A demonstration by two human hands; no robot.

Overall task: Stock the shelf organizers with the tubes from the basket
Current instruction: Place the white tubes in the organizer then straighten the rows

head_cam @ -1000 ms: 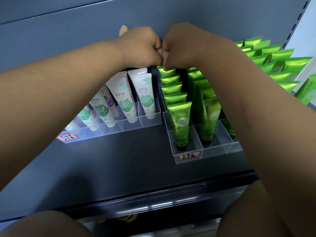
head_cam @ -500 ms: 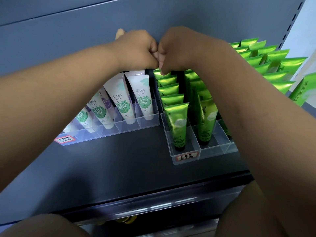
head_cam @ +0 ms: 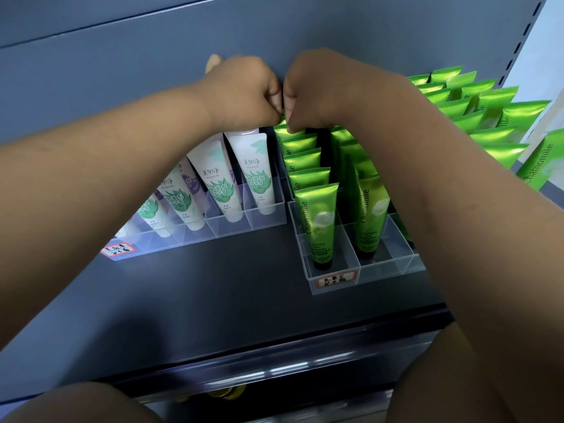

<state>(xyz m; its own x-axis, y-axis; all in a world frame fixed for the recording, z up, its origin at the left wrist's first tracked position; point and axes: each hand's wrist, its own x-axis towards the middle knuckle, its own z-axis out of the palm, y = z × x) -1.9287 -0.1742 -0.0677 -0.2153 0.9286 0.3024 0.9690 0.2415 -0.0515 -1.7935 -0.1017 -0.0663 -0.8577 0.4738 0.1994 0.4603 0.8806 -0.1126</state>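
**Change since earlier frame:** little. Left hand (head_cam: 244,90) and right hand (head_cam: 320,87) stay knuckle to knuckle against the grey back panel (head_cam: 152,56); the view has dipped slightly.

**Hands:** both tightly curled over the rear of a column of glossy green "Chamomile" tubes (head_cam: 317,221). Whether they pinch a tube's crimp cannot be told.

**Location of stock:** green tubes stand caps-down in a clear plastic divided organizer (head_cam: 381,270) on the dark shelf (head_cam: 229,285). White leaf-printed tubes (head_cam: 258,175) fill a second clear organizer (head_cam: 265,218) to its left.

**Step, as judged:** seating or straightening the rearmost green tube.

**Next move requires:** letting go without tipping the row, then fetching another tube.

**Obscured:** basket not in view; fingertips hidden; tan object (head_cam: 212,62) behind the left hand unidentifiable; right-hand compartments covered by the forearm.
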